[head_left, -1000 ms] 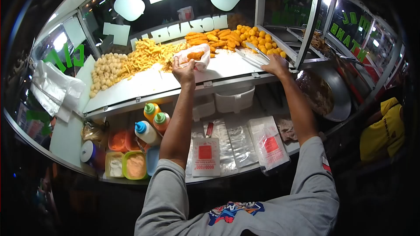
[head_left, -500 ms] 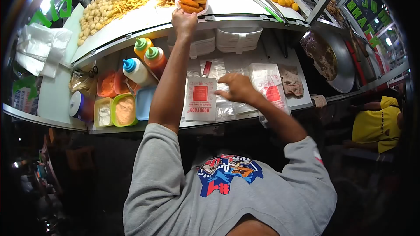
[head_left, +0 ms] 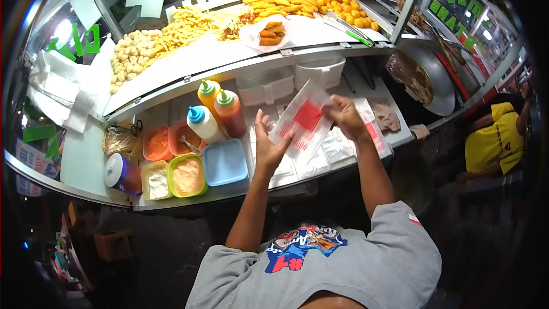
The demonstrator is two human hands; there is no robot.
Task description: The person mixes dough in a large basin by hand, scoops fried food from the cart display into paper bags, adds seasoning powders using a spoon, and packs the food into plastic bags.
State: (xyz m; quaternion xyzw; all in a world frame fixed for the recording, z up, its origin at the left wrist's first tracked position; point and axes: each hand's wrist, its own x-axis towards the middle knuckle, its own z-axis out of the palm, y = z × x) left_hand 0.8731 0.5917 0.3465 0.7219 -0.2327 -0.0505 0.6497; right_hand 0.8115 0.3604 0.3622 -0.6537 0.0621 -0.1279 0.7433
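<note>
My right hand (head_left: 347, 117) pinches the upper right edge of a white paper bag (head_left: 309, 115) with a red printed panel, raised at a tilt over the counter. At the bag's lower left is my left hand (head_left: 270, 146), its fingers spread and its thumb against or just over the paper; I cannot tell which. Clear plastic packets (head_left: 311, 160) lie beneath. Up on the shelf, a paper-lined bowl (head_left: 251, 35) of fried pieces (head_left: 271, 33) stands on its own. More printed bags (head_left: 374, 131) lie right of my right hand.
Left of my hands stand squeeze bottles (head_left: 230, 115), tubs of sauce (head_left: 187, 176) and a blue-lidded box (head_left: 225, 162). Fried snacks (head_left: 194, 28) and tongs (head_left: 351, 28) lie on the upper shelf. A large pan (head_left: 440, 88) sits at right, near a person in yellow (head_left: 493, 140).
My left hand has let go of the bowl of fried pieces, now on the shelf, and come down to the bag. My right hand has picked the paper bag up off the counter.
</note>
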